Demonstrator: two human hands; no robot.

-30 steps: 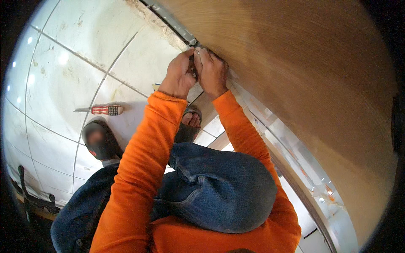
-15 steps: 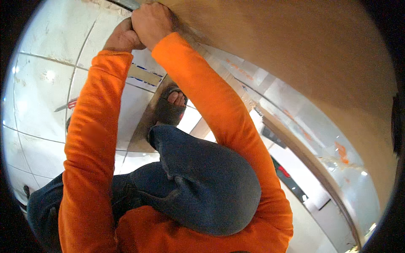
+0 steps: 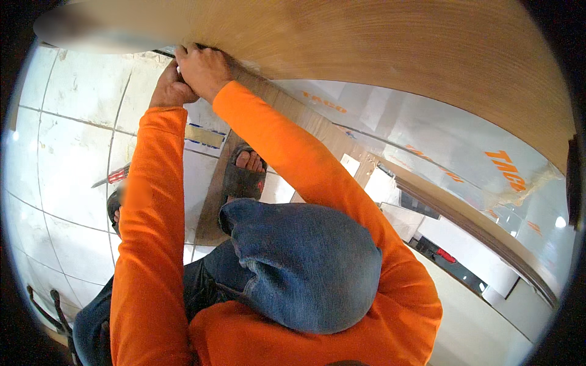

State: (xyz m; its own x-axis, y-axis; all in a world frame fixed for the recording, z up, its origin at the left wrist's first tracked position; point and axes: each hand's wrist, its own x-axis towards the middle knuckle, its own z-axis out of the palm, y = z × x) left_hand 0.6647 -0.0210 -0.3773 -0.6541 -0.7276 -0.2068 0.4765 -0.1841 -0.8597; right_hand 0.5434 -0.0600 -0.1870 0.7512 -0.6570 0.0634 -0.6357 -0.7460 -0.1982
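Observation:
Both my hands meet beside the edge of a large wood-grain panel, at the upper left of the head view. My right hand is closed, knuckles up, its fingertips near the dark gap along the panel's edge. Just below and to its left, my left hand is closed too, its thumb side against the right hand. A tiny white spot shows between them; whatever they grip is hidden by the fingers.
A red-handled screwdriver lies on white floor tiles left of my left forearm. My sandalled foot rests on a wooden board. Film-covered sheeting borders the panel; a red-and-black tool lies at lower right.
The view has shifted, so my hands appear lower and more of the panel and film shows. My hands stay together at the panel's edge, still closed.

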